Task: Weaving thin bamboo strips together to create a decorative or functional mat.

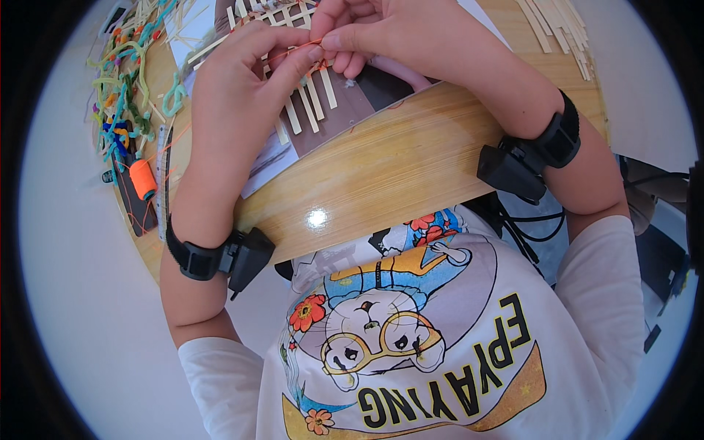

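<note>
My left hand (257, 70) and my right hand (374, 33) meet at the top of the view, fingertips almost touching. Thumb and forefinger of each are pinched on a thin orange thread (297, 48), which runs between them. Just below and behind the fingers lies a woven lattice of pale flat wooden strips (312, 99), with orange thread around some of its strips. My hands cover part of the lattice. Under it is a large printed picture sheet (345, 110).
An orange thread spool (142, 180) lies at the left, beside a clear ruler (163, 209) and a dark flat bar (147, 220). Colourful fuzzy pipe cleaners (136, 81) are heaped at the far left. Loose wooden strips (561, 29) sit at the right on the wooden table (396, 165).
</note>
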Demonstrator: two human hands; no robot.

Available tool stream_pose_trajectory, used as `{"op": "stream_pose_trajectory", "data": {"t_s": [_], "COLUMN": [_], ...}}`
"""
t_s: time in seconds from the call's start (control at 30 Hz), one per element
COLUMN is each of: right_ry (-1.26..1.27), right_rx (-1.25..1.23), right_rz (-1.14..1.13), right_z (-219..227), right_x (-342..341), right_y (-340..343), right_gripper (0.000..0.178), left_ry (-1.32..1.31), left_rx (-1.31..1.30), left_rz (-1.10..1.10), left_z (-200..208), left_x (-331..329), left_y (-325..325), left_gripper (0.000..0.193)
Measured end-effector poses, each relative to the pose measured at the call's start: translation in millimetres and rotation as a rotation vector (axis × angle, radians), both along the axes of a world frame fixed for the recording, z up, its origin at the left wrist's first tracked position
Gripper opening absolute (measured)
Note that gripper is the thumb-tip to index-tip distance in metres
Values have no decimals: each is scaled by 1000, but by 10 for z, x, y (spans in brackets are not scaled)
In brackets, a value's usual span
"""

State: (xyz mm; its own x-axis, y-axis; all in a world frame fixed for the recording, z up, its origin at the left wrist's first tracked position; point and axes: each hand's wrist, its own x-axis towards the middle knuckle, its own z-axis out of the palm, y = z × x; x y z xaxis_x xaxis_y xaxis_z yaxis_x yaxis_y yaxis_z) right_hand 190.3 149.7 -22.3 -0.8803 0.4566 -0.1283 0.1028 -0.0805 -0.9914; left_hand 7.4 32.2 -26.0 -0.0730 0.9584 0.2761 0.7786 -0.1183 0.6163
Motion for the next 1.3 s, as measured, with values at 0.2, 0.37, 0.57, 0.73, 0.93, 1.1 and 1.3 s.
{"op": "stream_pose_trajectory", "data": {"t_s": [0.2,0.37,0.57,0.73,0.93,1.1,1.3], "right_ry": [44,15,6,37,228,136,156], "right_rx": [-7,15,-28,73,1003,947,912], "right_rz": [-35,-25,-113,86,-168,-146,-153], "right_z": [23,10,221,435,-174,-151,-138], "right_x": [12,33,65,185,38,70,3], "right_y": [-25,-22,-94,177,25,7,-10], "right_gripper": [7,8,10,8,9,11,14], "left_ry": [2,98,38,-62,-123,-199,-234], "left_rx": [21,61,28,-29,-44,-84,-107], "left_rz": [17,12,45,66,75,90,85], "left_z": [3,-10,-38,-55,-88,-109,-107], "left_x": [55,104,74,47,28,4,-4], "left_y": [-29,-30,3,4,14,26,21], "left_gripper": [17,13,14,17,19,22,23]}}
